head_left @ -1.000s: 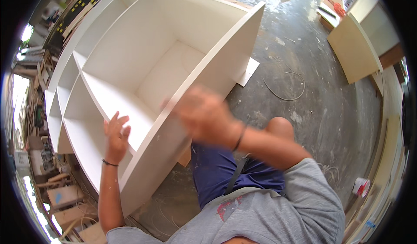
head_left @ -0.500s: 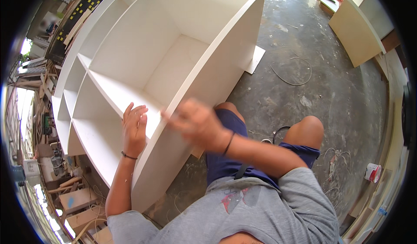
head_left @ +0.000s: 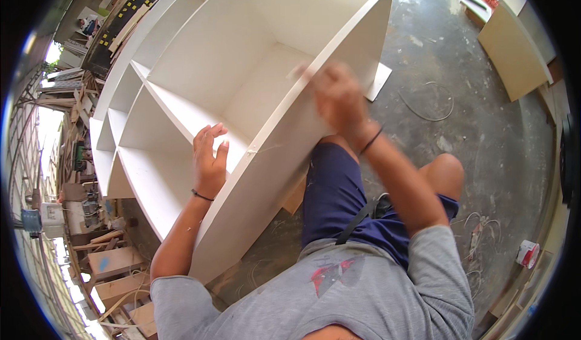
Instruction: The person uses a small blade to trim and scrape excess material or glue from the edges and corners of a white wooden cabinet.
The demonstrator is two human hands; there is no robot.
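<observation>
A large white shelving cabinet (head_left: 290, 131) with several compartments lies in front of me, its near side panel running diagonally from lower left to upper right. My left hand (head_left: 210, 163) is held at the inner side of that panel, over the white shelf board, fingers stretched and apart with nothing in them. Farther up the same panel, my right hand (head_left: 341, 98) is at its narrow front edge. Motion blurs those fingers, so whether they hold anything cannot be made out. A small pale smear (head_left: 251, 151) marks the edge between the two hands.
My bent knees (head_left: 330, 176) are close to the panel's outer face. A looped wire (head_left: 426, 119) lies on the grey floor at right, with a white-and-red tub (head_left: 528, 254) farther down. A tan board (head_left: 514, 52) leans at upper right. Wood pieces (head_left: 115, 261) are piled at lower left.
My right hand has moved away from my left hand, up along the panel's edge toward its far end. The smear on the edge now shows. The whole view has shifted slightly.
</observation>
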